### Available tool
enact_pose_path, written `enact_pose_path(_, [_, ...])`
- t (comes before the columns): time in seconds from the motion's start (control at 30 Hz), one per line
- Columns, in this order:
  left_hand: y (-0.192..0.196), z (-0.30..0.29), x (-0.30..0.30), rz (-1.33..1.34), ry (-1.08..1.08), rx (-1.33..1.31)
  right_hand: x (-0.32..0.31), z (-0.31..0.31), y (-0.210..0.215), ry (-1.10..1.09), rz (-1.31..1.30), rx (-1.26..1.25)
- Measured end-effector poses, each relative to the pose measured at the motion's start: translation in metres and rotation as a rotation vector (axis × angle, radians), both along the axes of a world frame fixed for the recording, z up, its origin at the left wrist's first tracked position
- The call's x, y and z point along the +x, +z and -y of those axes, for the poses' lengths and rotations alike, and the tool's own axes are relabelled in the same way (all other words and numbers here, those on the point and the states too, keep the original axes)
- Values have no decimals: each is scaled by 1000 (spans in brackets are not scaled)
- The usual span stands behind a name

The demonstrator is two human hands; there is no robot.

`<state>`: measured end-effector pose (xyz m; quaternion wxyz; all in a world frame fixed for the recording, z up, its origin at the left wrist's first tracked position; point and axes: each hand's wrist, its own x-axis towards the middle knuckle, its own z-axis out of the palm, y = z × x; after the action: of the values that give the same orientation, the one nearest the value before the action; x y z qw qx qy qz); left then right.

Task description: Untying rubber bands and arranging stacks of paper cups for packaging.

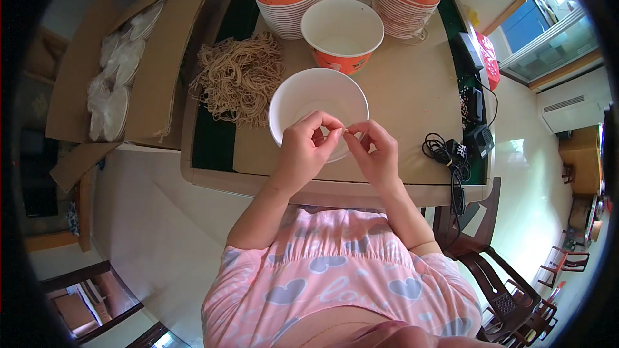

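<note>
My left hand (309,142) and my right hand (375,149) meet over the near rim of a white paper bucket (281,100). Both are closed in a pinch, fingertips almost touching. A bit of thin tan string (344,131) shows between them; most of it is hidden by the fingers. Just beyond stands another paper bucket (342,63), orange outside and white inside. A tangled heap of tan string (238,77) lies to the left of the near bucket.
Nested stacks of orange printed buckets stand at the back left (289,16) and back right (403,16). A cardboard box (155,71) with plastic-wrapped white round pieces is left of the table. Black cables (445,151) and adapters lie along the right edge, near a dark chair (480,238).
</note>
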<state>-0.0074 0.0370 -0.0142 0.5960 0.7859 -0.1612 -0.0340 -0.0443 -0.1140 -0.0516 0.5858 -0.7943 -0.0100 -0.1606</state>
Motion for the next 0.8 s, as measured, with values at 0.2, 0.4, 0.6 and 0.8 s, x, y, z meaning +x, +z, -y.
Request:
enact_pose_path(0.2, [2,1,1,-4,-23,-11,0,1,-3,-3,6,0])
enact_pose_path(0.4, [0,-1,1,26,22,-12,-2,0,3,30,-67,30])
enact_pose_path(0.6, [0,-2,1,8,31,-28,-4,-3,7,27,-55,-14])
enact_pose_path(0.8, [-2,-3,2,35,32,-27,-3,-5,4,-12,-22,-2])
